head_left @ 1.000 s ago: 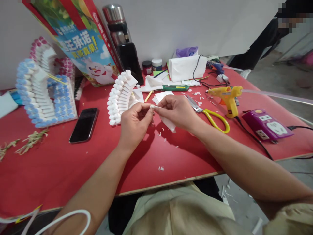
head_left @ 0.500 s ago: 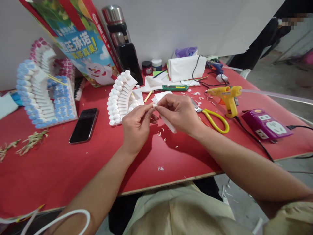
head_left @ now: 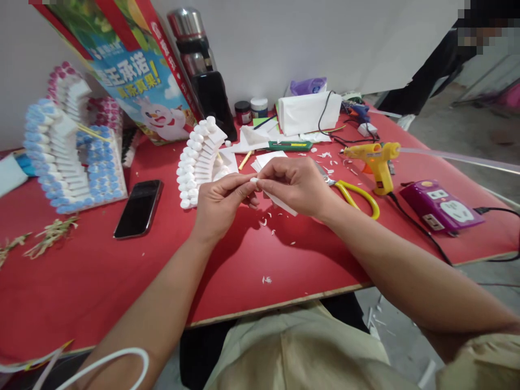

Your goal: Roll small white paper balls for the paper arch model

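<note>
My left hand (head_left: 219,205) and my right hand (head_left: 296,185) meet above the red table (head_left: 101,281), both pinched on one small white paper strip (head_left: 280,201). The strip's rolled end (head_left: 254,180) sits between the fingertips of both hands, and its loose end hangs below my right palm. Just behind my left hand stands a white model made of stacked paper strips with rolled ends (head_left: 199,162). A small pile of cut white paper (head_left: 266,159) lies behind my right hand.
Yellow-handled scissors (head_left: 351,196), a yellow glue gun (head_left: 376,161) and a purple power strip (head_left: 441,206) lie to the right. A black phone (head_left: 138,208) and a blue-and-white paper model (head_left: 67,157) are on the left. A printed box, flask, tissue pack and a green knife stand behind. A person stands far right.
Both hands stay joined on the strip. The fingertips have shifted slightly along the rolled end, and my left hand has tilted a little lower.
</note>
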The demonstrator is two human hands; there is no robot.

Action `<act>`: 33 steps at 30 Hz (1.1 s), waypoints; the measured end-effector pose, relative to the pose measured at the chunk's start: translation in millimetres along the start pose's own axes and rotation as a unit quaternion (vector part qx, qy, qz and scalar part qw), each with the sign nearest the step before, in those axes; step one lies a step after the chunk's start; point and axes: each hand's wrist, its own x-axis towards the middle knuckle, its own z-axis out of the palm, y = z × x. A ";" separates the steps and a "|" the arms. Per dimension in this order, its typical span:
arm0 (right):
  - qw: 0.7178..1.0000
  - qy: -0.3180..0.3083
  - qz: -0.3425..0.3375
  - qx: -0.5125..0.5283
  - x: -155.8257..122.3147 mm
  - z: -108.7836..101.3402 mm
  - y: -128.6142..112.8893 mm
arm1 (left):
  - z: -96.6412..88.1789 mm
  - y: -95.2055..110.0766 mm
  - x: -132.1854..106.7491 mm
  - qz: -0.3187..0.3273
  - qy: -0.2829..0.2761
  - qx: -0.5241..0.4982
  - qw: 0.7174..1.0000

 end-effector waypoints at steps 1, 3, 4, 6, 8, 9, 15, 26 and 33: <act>1.000 0.003 0.014 0.004 -0.4 0.9 -0.5 | 1.7 2.1 -1.1 0.026 0.008 0.029 0.999; 0.999 0.010 0.036 0.005 -1.5 3.1 -1.9 | 4.6 5.9 -3.2 0.069 0.022 0.083 0.994; 0.999 0.014 0.038 -0.005 -2.2 4.5 -2.5 | 5.9 7.0 -4.2 0.083 0.029 0.102 0.991; 0.998 0.030 0.011 -0.056 -3.7 7.4 -3.4 | 8.1 6.9 -6.0 0.093 0.043 0.119 0.987; 0.990 0.054 -0.035 -0.123 -5.0 9.9 -3.8 | 9.9 4.0 -6.9 0.083 0.057 0.111 0.989; 0.986 0.063 -0.047 -0.145 -5.3 10.5 -4.2 | 10.6 2.1 -6.9 0.074 0.061 0.100 0.990; 0.974 -0.034 0.185 0.125 1.4 1.6 -9.5 | 10.0 -0.5 -2.6 0.020 0.055 0.074 0.995; 0.992 0.026 0.122 0.033 -2.8 10.3 -5.8 | 11.5 0.7 -4.2 0.011 0.077 0.083 0.994; 0.994 0.074 -0.044 -0.062 -8.2 13.3 -4.1 | 14.9 5.6 -7.7 0.102 0.092 0.097 0.986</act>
